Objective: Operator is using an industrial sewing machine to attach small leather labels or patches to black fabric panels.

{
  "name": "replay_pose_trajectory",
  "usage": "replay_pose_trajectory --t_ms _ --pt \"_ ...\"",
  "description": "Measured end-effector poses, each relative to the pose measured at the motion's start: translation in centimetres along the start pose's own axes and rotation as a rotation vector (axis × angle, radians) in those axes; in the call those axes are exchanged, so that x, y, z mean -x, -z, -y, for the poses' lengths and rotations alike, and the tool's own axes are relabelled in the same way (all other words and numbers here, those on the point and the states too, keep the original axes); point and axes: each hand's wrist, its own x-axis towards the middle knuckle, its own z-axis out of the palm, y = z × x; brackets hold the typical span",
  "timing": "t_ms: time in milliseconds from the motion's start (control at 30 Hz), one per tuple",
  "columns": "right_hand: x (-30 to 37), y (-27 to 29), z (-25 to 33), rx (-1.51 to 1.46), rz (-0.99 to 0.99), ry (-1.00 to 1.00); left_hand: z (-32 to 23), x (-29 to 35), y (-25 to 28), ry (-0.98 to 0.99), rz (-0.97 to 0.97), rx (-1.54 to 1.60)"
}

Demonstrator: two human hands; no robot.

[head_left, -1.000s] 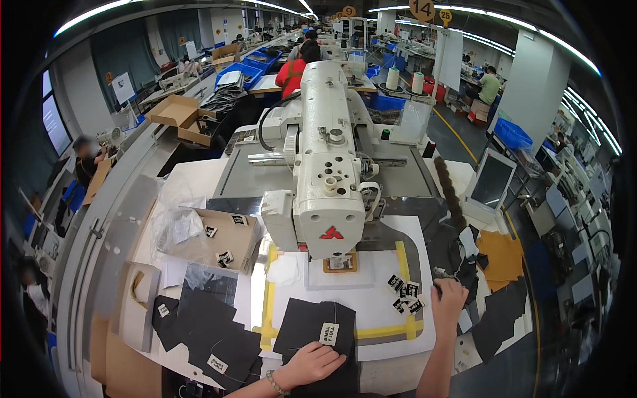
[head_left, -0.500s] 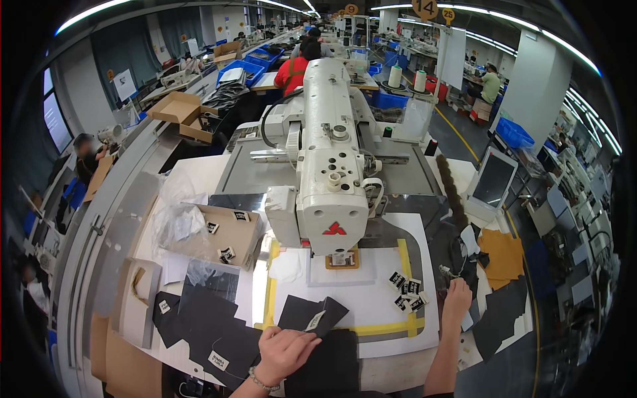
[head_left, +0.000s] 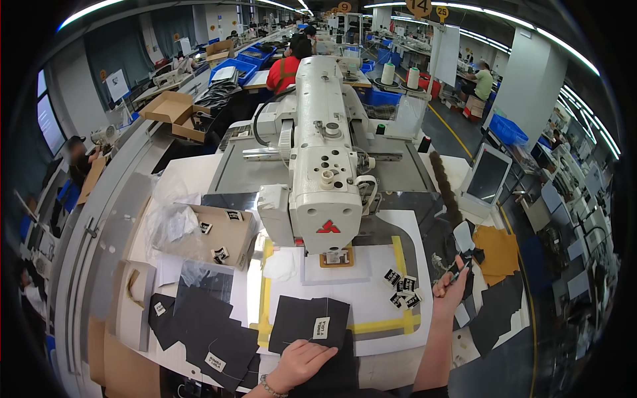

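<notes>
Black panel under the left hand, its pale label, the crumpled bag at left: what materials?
Black panel: probably cloth or felt; matte, even, no shine, though a coated material isn't ruled out.
Pale label: likely woven fabric; dull face, dark lettering; weave too small to confirm.
Crumpled bag: thin plastic film, by its see-through look and glossy creases.

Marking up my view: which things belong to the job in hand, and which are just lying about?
Likely in use:
black fabric piece with white label, touched by left hand
slim dark tool, in right hand
white sewing machine
small black-and-white labels

Apparently lying about:
mustard-yellow fabric
long brown fuzzy strip
blue plastic tub
</notes>
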Motion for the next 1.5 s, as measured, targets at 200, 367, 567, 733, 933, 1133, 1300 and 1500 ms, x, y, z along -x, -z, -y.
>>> replay_pose_trajectory --t_ms 200,367,567,733,933,1133,1300,1500 --pt "3.7 -7.3 -3.9 1.086 0.743 0.724 -0.9 0.2 -0.8 -0.031 0.047 0.040" --pt "3.7 -11.2 -4.6 1.518 1.135 1.282 -1.1 0.0 -0.5 -0.062 0.046 -0.003" --pt "3.4 -11.8 -6.7 1.506 1.306 1.482 -1.2 -0.6 -0.1 -0.080 0.029 -0.010" --pt "3.4 -11.1 -7.6 1.505 1.381 1.354 -1.1 -1.1 0.2 -0.125 0.025 -0.029" --pt "3.0 -10.5 -6.4 1.418 1.208 1.167 2.3 -2.1 3.5 0.291 -0.183 -0.190" --pt "2.0 -8.7 -5.2 1.513 1.070 1.135 5.0 -2.4 5.1 0.534 -0.255 -0.030" --pt "1.3 -7.6 -4.0 1.524 0.965 1.124 4.4 -3.0 7.6 0.589 -0.196 0.276" --pt "0.1 -5.0 -1.5 1.646 0.799 1.093 3.9 3.3 14.6 0.591 -0.377 0.218"
